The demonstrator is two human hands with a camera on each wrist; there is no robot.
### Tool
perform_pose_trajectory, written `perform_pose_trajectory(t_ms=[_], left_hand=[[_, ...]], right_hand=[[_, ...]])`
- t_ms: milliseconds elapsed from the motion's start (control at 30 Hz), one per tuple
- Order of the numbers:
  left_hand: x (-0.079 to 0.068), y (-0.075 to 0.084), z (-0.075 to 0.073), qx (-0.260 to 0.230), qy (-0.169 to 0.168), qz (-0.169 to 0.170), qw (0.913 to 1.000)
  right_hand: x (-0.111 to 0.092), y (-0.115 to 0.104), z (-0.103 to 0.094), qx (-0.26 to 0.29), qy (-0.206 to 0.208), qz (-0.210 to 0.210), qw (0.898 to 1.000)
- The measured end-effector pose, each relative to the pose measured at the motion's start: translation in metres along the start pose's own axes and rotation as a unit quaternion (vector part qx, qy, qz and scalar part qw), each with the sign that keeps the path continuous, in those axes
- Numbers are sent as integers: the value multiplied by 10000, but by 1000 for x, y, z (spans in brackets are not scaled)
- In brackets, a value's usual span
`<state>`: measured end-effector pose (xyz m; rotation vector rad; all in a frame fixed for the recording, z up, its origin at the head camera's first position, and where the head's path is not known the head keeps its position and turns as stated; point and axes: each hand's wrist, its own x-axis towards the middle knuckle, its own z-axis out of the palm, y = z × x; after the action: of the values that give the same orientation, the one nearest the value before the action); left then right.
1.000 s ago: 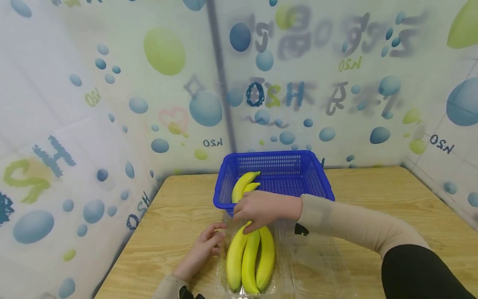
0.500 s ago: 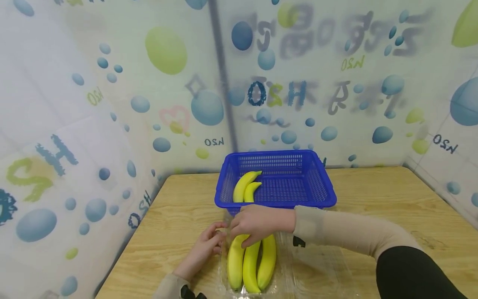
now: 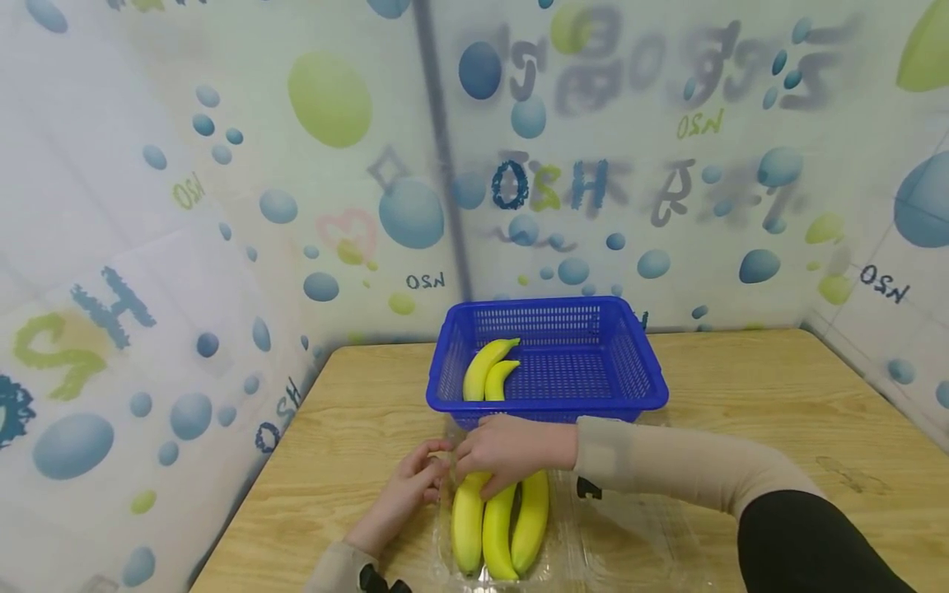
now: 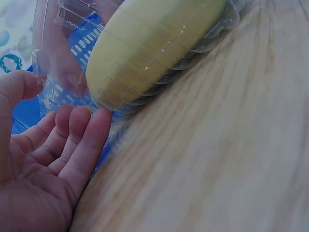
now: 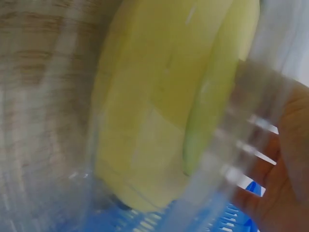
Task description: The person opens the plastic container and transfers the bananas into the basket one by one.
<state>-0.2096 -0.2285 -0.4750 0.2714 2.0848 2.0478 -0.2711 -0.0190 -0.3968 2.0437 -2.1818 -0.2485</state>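
Observation:
Three yellow bananas (image 3: 499, 535) lie side by side in a clear plastic container (image 3: 556, 568) on the table. Over their far ends bends my right hand (image 3: 511, 451), fingers pointing down and thumb at the left and middle bananas. It hides the banana tips, so whether it grips one is unclear. My left hand (image 3: 406, 487) touches the container's far left edge, thumb and fingertips at the plastic. In the left wrist view its thumb (image 4: 24, 84) overlaps the rim while its fingertips (image 4: 99, 118) reach the wall near a banana. The right wrist view is blurred, with bananas seen through plastic.
Behind the container stands a blue perforated basket (image 3: 578, 403) with two more bananas (image 3: 489, 371) at its left side. The container's clear lid (image 3: 630, 535) lies spread to the right on the wooden table (image 3: 778, 395). A patterned curtain (image 3: 334, 189) hangs behind.
My right hand has moved nearer, from the basket's front edge to over the far ends of the bananas in the container. The left hand has hardly moved.

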Motion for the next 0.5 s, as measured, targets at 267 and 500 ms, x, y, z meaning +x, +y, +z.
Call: perform_pose_trajectory(t_ms=[267,500], left_hand=[[1,-2,0,-74,-95,143,9998],[1,-2,-1,-70,-104,94,9999]], right_hand=[[2,1,3,254,-102,133,9995],[4,3,4,502,-247,124,9984]])
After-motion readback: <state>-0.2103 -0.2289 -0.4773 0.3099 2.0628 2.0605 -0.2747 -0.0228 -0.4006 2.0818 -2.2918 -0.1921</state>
